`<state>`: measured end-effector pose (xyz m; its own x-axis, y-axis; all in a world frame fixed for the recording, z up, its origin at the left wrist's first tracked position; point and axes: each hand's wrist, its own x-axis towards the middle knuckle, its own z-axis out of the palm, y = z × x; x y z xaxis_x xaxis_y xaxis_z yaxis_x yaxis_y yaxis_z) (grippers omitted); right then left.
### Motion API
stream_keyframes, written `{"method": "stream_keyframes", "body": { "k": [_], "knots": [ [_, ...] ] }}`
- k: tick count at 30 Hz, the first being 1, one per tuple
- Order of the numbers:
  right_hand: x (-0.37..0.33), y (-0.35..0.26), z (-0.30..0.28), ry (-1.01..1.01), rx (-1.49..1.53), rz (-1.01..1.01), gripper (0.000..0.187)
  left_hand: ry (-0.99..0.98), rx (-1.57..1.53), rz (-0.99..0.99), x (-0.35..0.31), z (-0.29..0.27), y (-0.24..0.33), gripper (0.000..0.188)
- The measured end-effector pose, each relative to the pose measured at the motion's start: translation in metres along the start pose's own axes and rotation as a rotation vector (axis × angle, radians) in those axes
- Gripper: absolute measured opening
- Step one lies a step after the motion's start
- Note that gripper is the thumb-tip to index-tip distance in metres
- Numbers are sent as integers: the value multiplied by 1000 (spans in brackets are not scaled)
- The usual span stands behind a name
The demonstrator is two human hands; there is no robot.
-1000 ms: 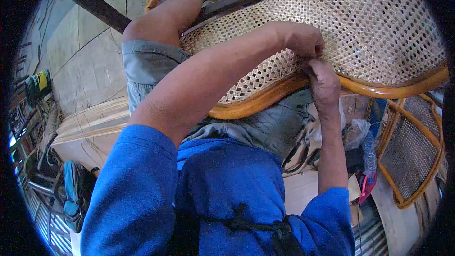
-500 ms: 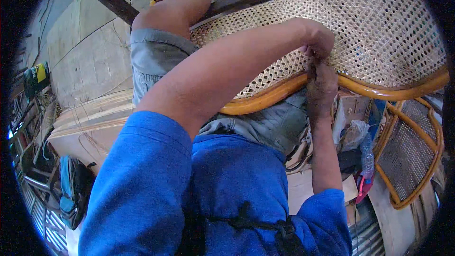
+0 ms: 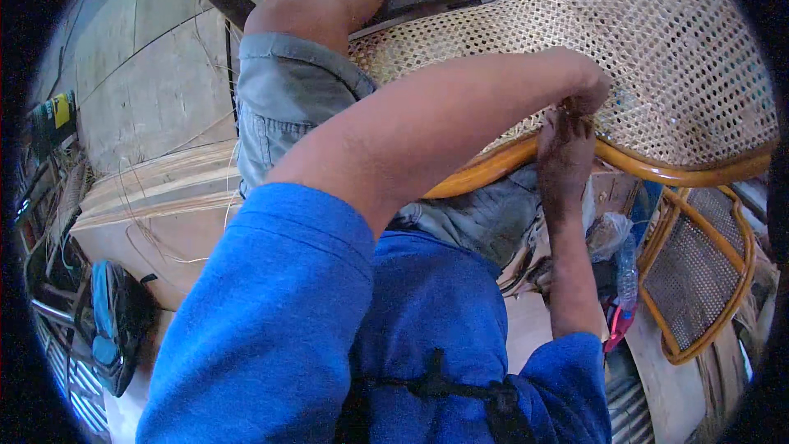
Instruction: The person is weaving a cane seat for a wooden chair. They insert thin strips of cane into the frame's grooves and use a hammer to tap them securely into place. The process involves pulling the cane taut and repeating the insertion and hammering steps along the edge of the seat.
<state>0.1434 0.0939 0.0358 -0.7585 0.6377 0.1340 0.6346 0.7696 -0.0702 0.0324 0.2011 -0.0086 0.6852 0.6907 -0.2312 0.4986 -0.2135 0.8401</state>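
A sheet of woven cane webbing (image 3: 657, 41) spreads across my lap and away to the far right, edged on my side by a curved, glossy orange-brown rattan pole (image 3: 472, 178). My left arm reaches across, and my left hand (image 3: 585, 89) bends down over the webbing with its fingers curled. Just below it, my right hand (image 3: 565, 156) is closed at the rattan pole and covers part of it. The hands meet at the webbing's edge. Whatever small thing they pinch is hidden between the fingers. Dark stains mark the right hand.
A smaller rattan frame with cane mesh (image 3: 694, 275) stands at the right, beside a clear plastic bottle (image 3: 627, 271) and a plastic bag (image 3: 610, 234). Stacked wooden boards (image 3: 156, 197) with loose cane strands lie left. A black and blue backpack (image 3: 119, 325) sits lower left.
The view has shifted slightly. My left hand has moved a little right over the webbing, and its wrist has turned. My right hand stays at the pole.
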Motion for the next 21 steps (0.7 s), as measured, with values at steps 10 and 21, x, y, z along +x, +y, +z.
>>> {"method": "stream_keyframes", "body": {
  "k": [10,21],
  "knots": [
    [-4,21,-13,-324,4,-33,25,50,66,-512,13,-10,52,22],
    [-1,27,-14,-482,95,105,30,57,59,-259,-17,-17,36,28]
  ]
}}
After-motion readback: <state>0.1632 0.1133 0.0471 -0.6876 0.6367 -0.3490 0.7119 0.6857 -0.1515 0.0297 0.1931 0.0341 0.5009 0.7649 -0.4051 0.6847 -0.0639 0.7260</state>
